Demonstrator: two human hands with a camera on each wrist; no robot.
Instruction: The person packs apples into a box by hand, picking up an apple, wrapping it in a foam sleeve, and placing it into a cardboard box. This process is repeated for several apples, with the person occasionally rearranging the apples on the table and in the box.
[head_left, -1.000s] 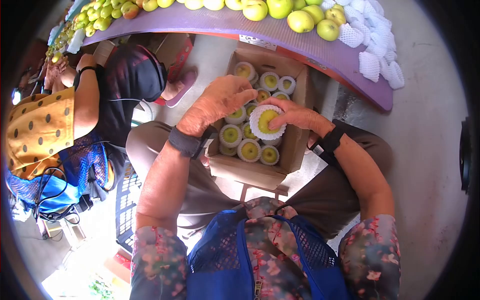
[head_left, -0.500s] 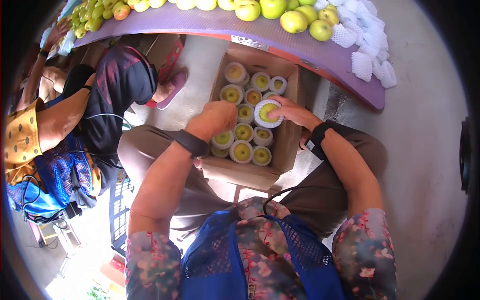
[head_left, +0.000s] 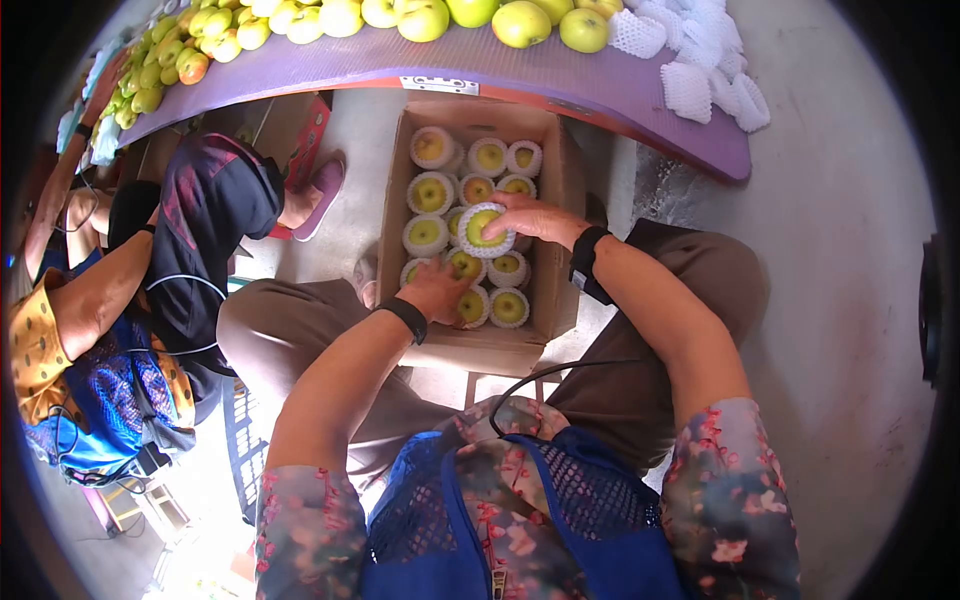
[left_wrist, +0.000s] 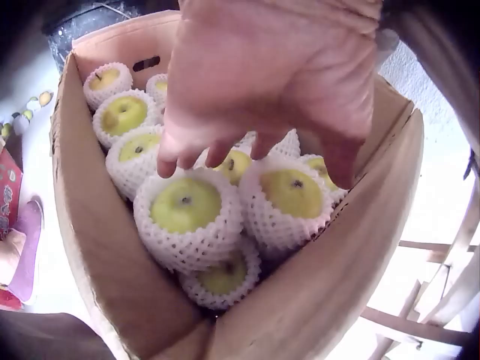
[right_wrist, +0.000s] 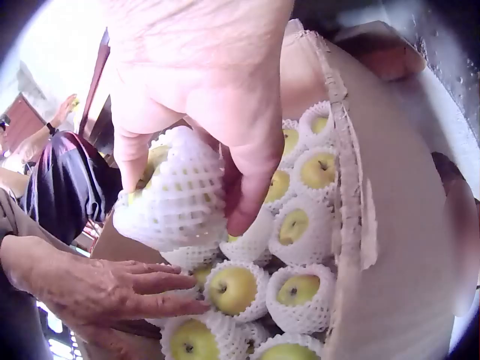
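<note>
A cardboard box (head_left: 560, 200) holds rows of green-yellow apples in white foam nets. My right hand (head_left: 537, 220) grips a netted apple (head_left: 486, 229) above the others, thumb on its top; in the right wrist view the fingers (right_wrist: 251, 180) wrap the netting (right_wrist: 176, 199). My left hand (head_left: 437, 291) is low over the near left part of the box, fingers spread on or just above the netted apples. In the left wrist view this hand (left_wrist: 270, 90) hangs palm down with nothing held, above a green apple (left_wrist: 185, 205); whether the fingertips touch is unclear.
A purple-covered table (head_left: 560, 70) beyond the box carries loose apples (head_left: 421, 18) and a pile of empty foam nets (head_left: 688, 92). Another person in a dotted yellow top (head_left: 38, 345) sits at the left. A dark crate (head_left: 243, 440) stands by my left leg.
My left hand has come down from the box's left side to its near part, its fingers spreading. My right hand, still holding the netted apple, has moved nearer the middle of the box.
</note>
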